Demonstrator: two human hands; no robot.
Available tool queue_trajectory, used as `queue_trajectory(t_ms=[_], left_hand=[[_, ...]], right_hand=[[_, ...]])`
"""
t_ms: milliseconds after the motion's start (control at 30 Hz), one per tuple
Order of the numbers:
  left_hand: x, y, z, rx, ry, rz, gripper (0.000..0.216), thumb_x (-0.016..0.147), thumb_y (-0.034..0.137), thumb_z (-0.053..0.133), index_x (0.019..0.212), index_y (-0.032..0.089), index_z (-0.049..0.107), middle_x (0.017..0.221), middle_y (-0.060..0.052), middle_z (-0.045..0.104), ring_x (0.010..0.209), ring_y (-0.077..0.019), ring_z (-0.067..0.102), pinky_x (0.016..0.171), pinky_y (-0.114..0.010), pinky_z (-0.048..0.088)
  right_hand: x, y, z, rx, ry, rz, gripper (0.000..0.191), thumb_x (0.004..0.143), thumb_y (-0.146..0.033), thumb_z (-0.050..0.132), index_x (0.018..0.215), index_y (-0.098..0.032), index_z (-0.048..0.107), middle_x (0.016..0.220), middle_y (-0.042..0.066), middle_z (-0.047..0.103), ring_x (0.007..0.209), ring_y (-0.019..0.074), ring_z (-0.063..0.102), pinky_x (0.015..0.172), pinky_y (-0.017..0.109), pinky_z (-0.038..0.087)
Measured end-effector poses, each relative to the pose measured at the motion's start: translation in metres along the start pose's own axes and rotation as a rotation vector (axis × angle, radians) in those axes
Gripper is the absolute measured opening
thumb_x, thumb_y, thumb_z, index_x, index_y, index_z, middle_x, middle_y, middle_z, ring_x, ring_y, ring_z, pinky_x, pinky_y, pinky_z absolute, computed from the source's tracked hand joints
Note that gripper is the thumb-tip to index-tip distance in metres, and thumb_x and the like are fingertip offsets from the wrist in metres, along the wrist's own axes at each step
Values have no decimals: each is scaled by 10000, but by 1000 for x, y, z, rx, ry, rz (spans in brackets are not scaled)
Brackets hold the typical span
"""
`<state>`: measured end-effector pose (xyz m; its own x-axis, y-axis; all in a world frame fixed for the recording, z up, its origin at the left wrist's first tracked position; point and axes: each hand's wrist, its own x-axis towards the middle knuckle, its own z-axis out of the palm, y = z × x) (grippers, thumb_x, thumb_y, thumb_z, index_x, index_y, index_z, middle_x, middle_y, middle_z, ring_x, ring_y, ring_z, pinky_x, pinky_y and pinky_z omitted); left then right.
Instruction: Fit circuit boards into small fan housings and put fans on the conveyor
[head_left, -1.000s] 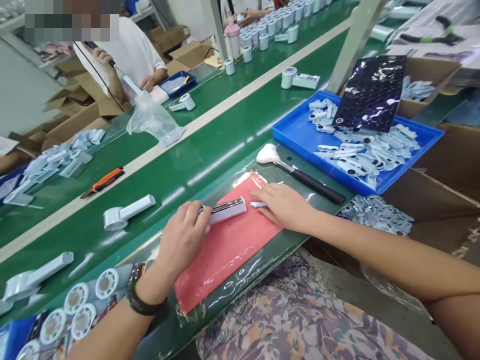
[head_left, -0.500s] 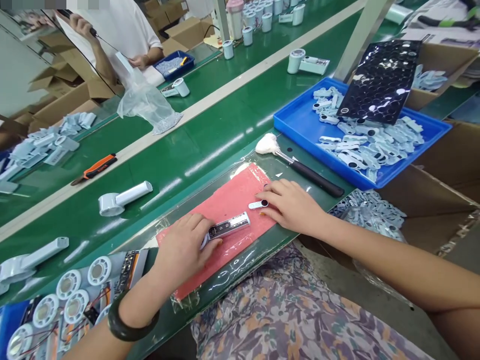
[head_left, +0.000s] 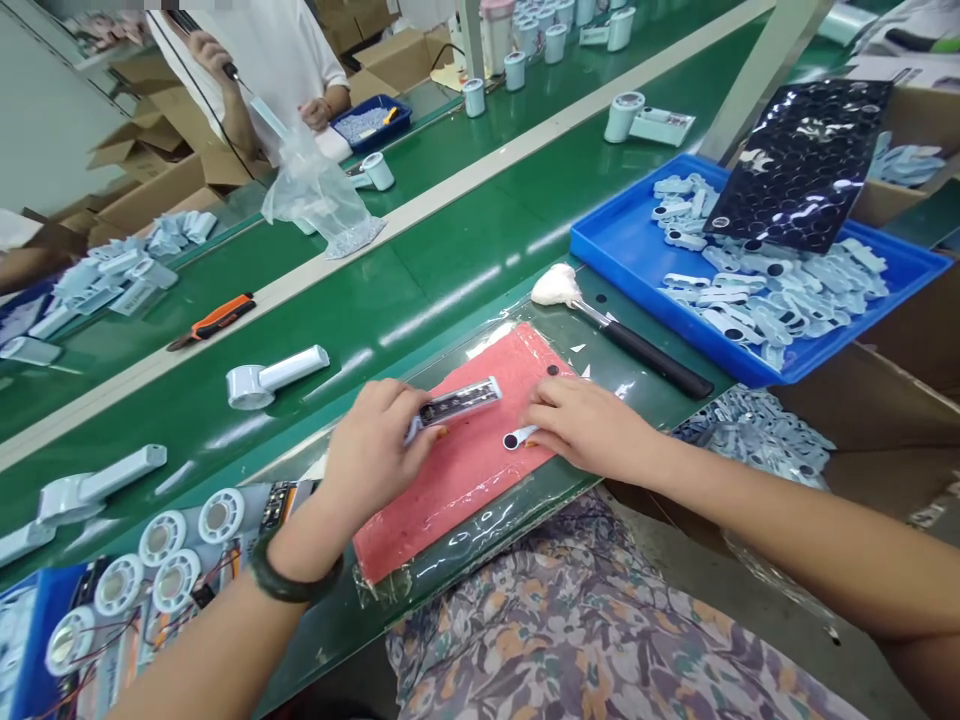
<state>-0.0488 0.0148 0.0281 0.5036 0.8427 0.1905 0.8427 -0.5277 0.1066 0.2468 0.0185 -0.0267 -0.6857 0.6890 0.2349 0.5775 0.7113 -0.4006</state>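
Note:
My left hand [head_left: 375,440] is closed around one end of a pale handheld device housing [head_left: 463,400], its dark circuit board facing up, over a pink mat [head_left: 427,525]. Pinched in the fingertips of my right hand [head_left: 592,420] is a small pale-blue plastic strip [head_left: 519,438] with a round black pad at its left end. The strip and the housing are apart. A loose black dot [head_left: 553,370] lies by the mat's far right corner. Beyond my right hand rests a mallet [head_left: 645,355] with a black handle and a white-wrapped head.
A blue tray [head_left: 622,240] holds many small strips and a black sheet of round pads [head_left: 802,165]. Housings with round fans [head_left: 176,580] sit at lower left. On the green conveyor [head_left: 450,270] lie an assembled device [head_left: 277,378] and orange pliers [head_left: 217,318]. A co-worker [head_left: 255,70] is opposite.
My left hand has lifted the housing away from me over the mat. The strip in my right hand has turned, its black pad now pointing left. The view has shifted slightly.

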Motion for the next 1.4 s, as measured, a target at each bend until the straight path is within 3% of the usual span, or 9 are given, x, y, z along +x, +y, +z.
queue_trajectory(t_ms=[200,400,567,733,867,1100,1167,1233,1400], left_hand=[[4,9,23,-111,-22,105,186,957,348,630,1059,197,667,1006,-90,672,901,-245,594,788,-401,524],[-4,9,25,-305,84,40,317,963,417,660,1194,202,639,1089,-96,679,1004,-247,619,855,-413,533],[-1,13,23,-407,107,9,147,1006,332,583,1024,215,670,1005,-67,702,959,-221,630,843,-396,523],[-1,16,23,-397,134,-3,171,1001,300,596,1124,221,685,1011,-64,711,964,-216,648,851,-399,542],[-3,19,23,-387,148,-3,117,1009,269,580,1051,220,677,982,-55,714,940,-201,658,816,-373,554],[-4,24,21,-366,141,-10,59,973,211,630,978,204,689,942,-55,708,903,-194,673,772,-346,576],[-8,28,18,-358,123,17,53,973,221,634,963,206,684,993,-65,713,926,-193,687,767,-336,587],[-15,33,16,-354,87,29,62,983,249,630,965,209,675,1063,-79,720,965,-201,700,786,-346,603],[-27,50,22,-231,69,-10,202,1001,228,588,1197,192,616,1172,-113,744,1160,-305,683,975,-544,580]], right_hand=[[22,-25,-13,96,133,27,276,1052,-320,474,1156,-244,718,939,48,704,782,170,610,672,290,417],[60,-31,-1,-30,21,4,244,1002,-270,503,1024,-171,725,899,75,674,795,194,585,654,302,367],[58,-28,3,9,-6,12,225,997,-263,500,987,-192,713,886,58,661,762,179,567,645,298,356],[57,-28,2,38,29,18,244,1012,-267,482,999,-187,713,887,64,668,782,188,585,671,303,387],[59,-28,1,52,3,6,242,1017,-292,511,969,-187,724,897,69,662,795,193,587,684,314,404],[60,-19,11,602,-23,236,75,968,-252,612,933,-214,667,1042,50,722,963,184,667,842,332,519],[57,-18,12,623,-95,260,95,935,-277,662,1007,-215,664,1096,60,737,994,203,679,880,362,531],[51,-18,11,544,-151,194,263,908,-280,700,1161,-221,666,1192,75,731,1100,240,663,969,416,510],[39,-28,16,344,-167,70,362,972,-247,609,1330,-217,653,1220,92,718,1172,287,613,1032,486,453]])
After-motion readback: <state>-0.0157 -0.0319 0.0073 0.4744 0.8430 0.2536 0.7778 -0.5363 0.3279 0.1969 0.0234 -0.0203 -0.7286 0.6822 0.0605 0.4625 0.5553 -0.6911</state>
